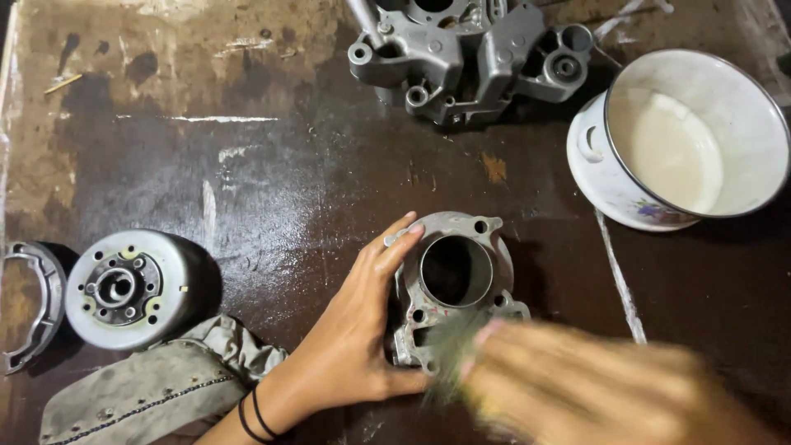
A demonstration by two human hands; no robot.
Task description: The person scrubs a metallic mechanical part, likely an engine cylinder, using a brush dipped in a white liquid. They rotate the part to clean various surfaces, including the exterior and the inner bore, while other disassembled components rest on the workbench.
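where the dark, stained worktop fills the head view, the person's left hand comes in from about seven o'clock and grasps an engine cylinder, a grey cast metal block with a big round bore and small bolt holes around its rim. the fingers lie flat along the block's nine o'clock side and the thumb presses its lower edge, so the hand is wrapped on it and not clenched into a fist. two thin black bands ring that wrist. the cylinder sits a little below and right of the middle of the table, bore facing up.

at five o'clock the right hand is smeared with motion blur. something dark and bristly, perhaps a brush, shows at its fingertips against the cylinder's lower rim; i cannot tell how the hand grips it.

at twelve o'clock lies a grey engine casing with several round bosses. at two o'clock stands a white enamel pot with pale liquid in the bottom and a flower print on its side. at nine o'clock rests a round metal rotor, hub up, with a curved metal piece just beside it at the table edge. a dirty grey rag lies at seven o'clock, close to the left forearm.
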